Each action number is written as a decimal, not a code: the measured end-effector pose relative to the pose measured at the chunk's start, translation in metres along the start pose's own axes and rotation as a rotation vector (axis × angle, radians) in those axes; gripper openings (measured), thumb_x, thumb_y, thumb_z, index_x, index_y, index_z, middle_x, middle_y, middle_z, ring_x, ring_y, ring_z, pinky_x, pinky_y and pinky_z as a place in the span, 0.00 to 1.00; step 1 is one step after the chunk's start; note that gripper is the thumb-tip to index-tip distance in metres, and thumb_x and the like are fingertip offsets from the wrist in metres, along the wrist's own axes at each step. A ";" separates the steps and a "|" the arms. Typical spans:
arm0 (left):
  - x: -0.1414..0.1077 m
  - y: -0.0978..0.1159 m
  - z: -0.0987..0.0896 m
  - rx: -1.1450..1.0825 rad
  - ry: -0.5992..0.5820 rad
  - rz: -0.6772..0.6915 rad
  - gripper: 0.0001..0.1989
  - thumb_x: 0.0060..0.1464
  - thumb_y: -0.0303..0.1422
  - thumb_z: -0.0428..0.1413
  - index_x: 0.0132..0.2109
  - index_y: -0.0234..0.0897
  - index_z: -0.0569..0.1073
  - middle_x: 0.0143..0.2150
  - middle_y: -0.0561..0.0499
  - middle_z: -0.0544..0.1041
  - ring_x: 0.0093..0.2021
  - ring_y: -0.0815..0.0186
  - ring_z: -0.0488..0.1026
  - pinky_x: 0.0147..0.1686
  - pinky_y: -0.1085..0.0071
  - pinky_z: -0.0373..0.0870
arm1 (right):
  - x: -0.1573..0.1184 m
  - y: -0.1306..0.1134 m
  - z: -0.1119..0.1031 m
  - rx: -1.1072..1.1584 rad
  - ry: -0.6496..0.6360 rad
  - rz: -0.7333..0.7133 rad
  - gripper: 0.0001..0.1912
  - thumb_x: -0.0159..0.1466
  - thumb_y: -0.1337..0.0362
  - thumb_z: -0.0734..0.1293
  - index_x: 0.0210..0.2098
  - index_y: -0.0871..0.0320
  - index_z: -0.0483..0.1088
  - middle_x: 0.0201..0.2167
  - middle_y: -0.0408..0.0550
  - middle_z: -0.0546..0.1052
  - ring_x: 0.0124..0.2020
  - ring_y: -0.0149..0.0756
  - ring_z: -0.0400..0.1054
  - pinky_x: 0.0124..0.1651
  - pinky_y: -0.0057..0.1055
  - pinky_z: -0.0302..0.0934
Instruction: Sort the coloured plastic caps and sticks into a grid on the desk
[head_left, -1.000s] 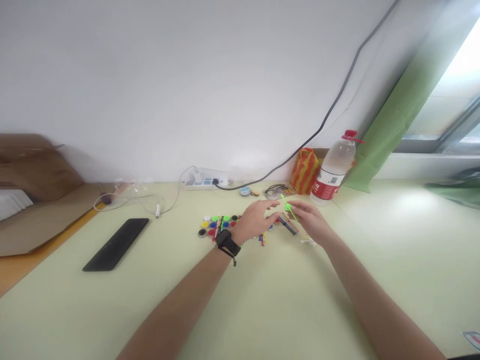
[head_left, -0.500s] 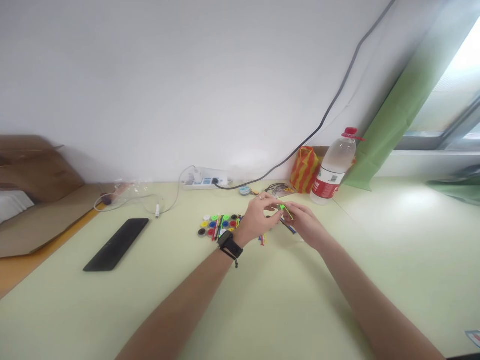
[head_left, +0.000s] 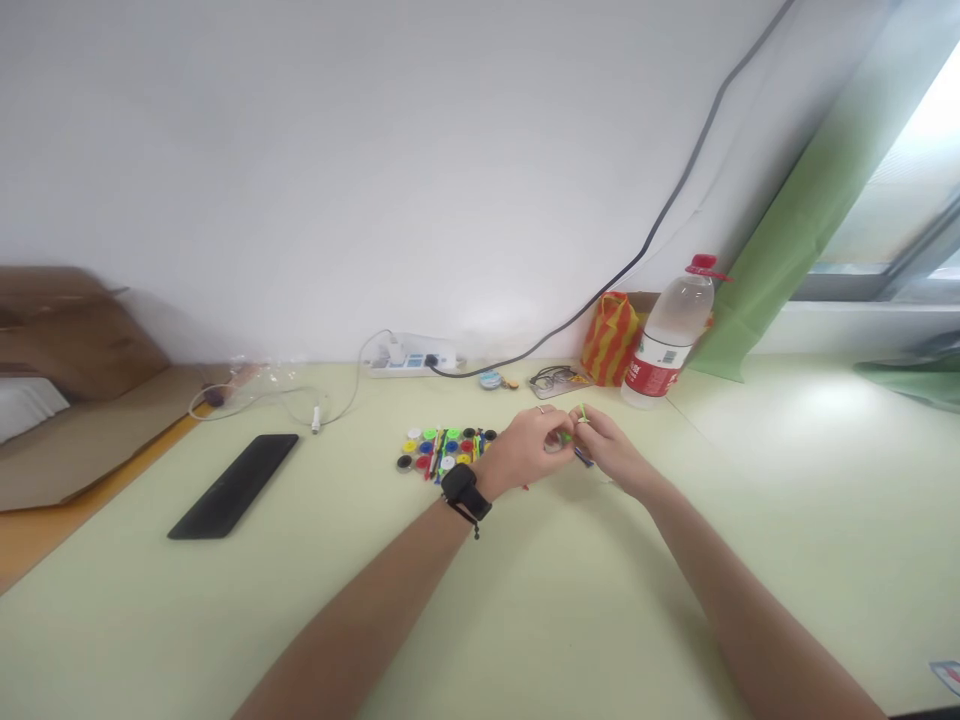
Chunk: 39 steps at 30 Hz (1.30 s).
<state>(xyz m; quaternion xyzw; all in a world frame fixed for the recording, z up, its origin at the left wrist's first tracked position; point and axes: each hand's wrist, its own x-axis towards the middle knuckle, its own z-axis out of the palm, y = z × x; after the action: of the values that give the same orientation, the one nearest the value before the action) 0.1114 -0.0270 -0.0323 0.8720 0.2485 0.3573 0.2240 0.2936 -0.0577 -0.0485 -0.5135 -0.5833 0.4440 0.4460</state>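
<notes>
My left hand (head_left: 527, 450), wearing a ring and a black watch (head_left: 463, 490), has its thumb and fingers pinched on a small bright-green piece (head_left: 565, 438), mostly hidden by the fingers. Close against it, my right hand (head_left: 611, 455) is closed on a thin green strip (head_left: 583, 411), whose end sticks up above the fingertips. Beside my left wrist lie rows of small round coloured discs (head_left: 430, 449) and thin coloured sticks (head_left: 437, 453). Part of a dark blue stick (head_left: 583, 457) shows below the hands.
A bottle with a red cap (head_left: 667, 340) stands beside a red-and-yellow bag (head_left: 611, 340). Glasses (head_left: 555, 379) and a power strip (head_left: 412, 362) lie by the wall. A black flat slab (head_left: 235, 487), white cable (head_left: 316, 420) and cardboard (head_left: 82, 430) are at left.
My hands have closed in on each other. The green piece has turned and is now more covered by fingers. My left hand has come slightly down and right, showing the glasses behind.
</notes>
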 end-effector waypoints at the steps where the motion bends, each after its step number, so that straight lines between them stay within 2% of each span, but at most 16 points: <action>1: -0.001 0.000 0.001 0.017 -0.013 -0.005 0.04 0.55 0.27 0.57 0.39 0.38 0.74 0.38 0.51 0.78 0.37 0.66 0.74 0.39 0.70 0.71 | 0.001 0.003 -0.002 -0.068 0.038 -0.012 0.02 0.61 0.63 0.59 0.34 0.53 0.62 0.23 0.36 0.62 0.24 0.31 0.54 0.27 0.28 0.50; 5: -0.006 0.000 0.010 0.081 -0.134 0.016 0.02 0.55 0.26 0.58 0.35 0.38 0.74 0.37 0.51 0.79 0.39 0.63 0.75 0.43 0.69 0.70 | 0.009 0.021 -0.020 -0.395 0.159 0.029 0.11 0.61 0.63 0.58 0.43 0.52 0.63 0.21 0.35 0.63 0.23 0.35 0.58 0.30 0.30 0.54; 9: -0.012 -0.004 0.020 0.172 -0.256 0.053 0.06 0.58 0.27 0.58 0.42 0.40 0.78 0.42 0.49 0.81 0.48 0.59 0.76 0.51 0.64 0.68 | 0.016 0.041 -0.041 -0.668 0.253 0.050 0.15 0.63 0.61 0.58 0.49 0.53 0.62 0.24 0.40 0.70 0.28 0.42 0.66 0.34 0.34 0.57; 13: -0.014 -0.011 0.019 0.285 -0.286 0.065 0.06 0.60 0.28 0.58 0.40 0.40 0.80 0.40 0.48 0.81 0.52 0.56 0.73 0.52 0.61 0.67 | 0.019 0.049 -0.046 -0.707 0.185 0.004 0.14 0.63 0.61 0.60 0.48 0.52 0.67 0.29 0.44 0.74 0.32 0.42 0.69 0.37 0.35 0.58; 16: -0.013 -0.018 0.013 0.329 -0.253 0.051 0.06 0.61 0.28 0.57 0.40 0.40 0.79 0.44 0.48 0.82 0.52 0.56 0.72 0.52 0.61 0.67 | 0.019 0.049 -0.047 -0.740 0.101 -0.068 0.15 0.64 0.60 0.60 0.49 0.52 0.69 0.35 0.46 0.77 0.30 0.38 0.69 0.37 0.34 0.60; 18: -0.013 -0.022 0.010 0.345 -0.238 0.043 0.06 0.61 0.28 0.57 0.41 0.40 0.79 0.47 0.48 0.82 0.53 0.56 0.72 0.51 0.60 0.67 | 0.019 0.047 -0.051 -0.771 0.071 -0.088 0.12 0.64 0.61 0.61 0.45 0.53 0.70 0.38 0.47 0.78 0.31 0.36 0.68 0.37 0.33 0.60; 20: -0.013 -0.026 0.008 0.350 -0.235 0.036 0.07 0.61 0.28 0.56 0.43 0.40 0.78 0.48 0.48 0.82 0.53 0.55 0.72 0.52 0.60 0.67 | 0.017 0.044 -0.060 -0.796 0.063 -0.072 0.06 0.61 0.63 0.62 0.37 0.54 0.70 0.36 0.46 0.78 0.31 0.37 0.68 0.36 0.33 0.60; 23: -0.014 -0.029 0.005 0.355 -0.227 0.026 0.08 0.62 0.29 0.56 0.46 0.40 0.78 0.48 0.47 0.81 0.55 0.55 0.71 0.52 0.59 0.67 | 0.011 0.035 -0.078 -0.788 0.014 -0.047 0.03 0.58 0.63 0.65 0.31 0.54 0.70 0.32 0.46 0.78 0.32 0.37 0.69 0.36 0.32 0.60; 27: -0.011 -0.030 -0.002 0.345 -0.227 0.004 0.10 0.61 0.31 0.57 0.49 0.41 0.77 0.49 0.46 0.81 0.56 0.53 0.71 0.54 0.58 0.68 | 0.000 0.025 -0.100 -0.674 -0.192 0.052 0.07 0.57 0.62 0.66 0.35 0.54 0.74 0.37 0.46 0.79 0.39 0.39 0.72 0.41 0.32 0.64; 30: -0.009 -0.033 -0.012 0.336 -0.219 -0.025 0.12 0.60 0.32 0.59 0.51 0.41 0.77 0.52 0.46 0.80 0.57 0.53 0.71 0.56 0.58 0.68 | -0.003 0.024 -0.107 -0.647 -0.278 0.148 0.09 0.56 0.61 0.69 0.37 0.54 0.77 0.36 0.45 0.79 0.39 0.40 0.72 0.43 0.33 0.64; 33: -0.007 -0.037 -0.022 0.333 -0.189 -0.055 0.13 0.59 0.33 0.60 0.51 0.41 0.77 0.52 0.46 0.80 0.57 0.54 0.71 0.59 0.57 0.67 | -0.003 0.025 -0.111 -0.643 -0.275 0.200 0.10 0.56 0.59 0.70 0.36 0.54 0.78 0.35 0.47 0.80 0.38 0.41 0.72 0.43 0.35 0.65; 35: -0.007 -0.039 -0.029 0.321 -0.170 -0.072 0.13 0.60 0.34 0.59 0.52 0.41 0.77 0.52 0.47 0.80 0.57 0.54 0.71 0.59 0.57 0.67 | -0.004 0.023 -0.113 -0.610 -0.230 0.199 0.10 0.58 0.57 0.70 0.37 0.53 0.78 0.39 0.48 0.80 0.40 0.43 0.72 0.44 0.36 0.65; 37: -0.006 -0.039 -0.034 0.291 -0.138 -0.086 0.14 0.60 0.35 0.59 0.53 0.41 0.77 0.54 0.47 0.80 0.58 0.54 0.72 0.60 0.58 0.67 | -0.005 0.018 -0.114 -0.529 -0.175 0.176 0.11 0.61 0.54 0.69 0.38 0.53 0.78 0.42 0.49 0.79 0.41 0.43 0.71 0.45 0.38 0.65; 39: -0.004 -0.035 -0.037 0.246 -0.097 -0.100 0.14 0.61 0.36 0.58 0.53 0.41 0.77 0.55 0.47 0.79 0.58 0.55 0.72 0.60 0.58 0.67 | -0.007 0.010 -0.110 -0.405 -0.135 0.138 0.15 0.62 0.50 0.69 0.39 0.53 0.77 0.40 0.50 0.78 0.40 0.42 0.70 0.45 0.39 0.66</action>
<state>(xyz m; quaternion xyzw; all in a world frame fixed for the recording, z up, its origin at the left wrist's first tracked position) 0.0723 0.0062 -0.0306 0.8956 0.3225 0.2700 0.1446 0.4040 -0.0573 -0.0360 -0.6006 -0.6525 0.3804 0.2623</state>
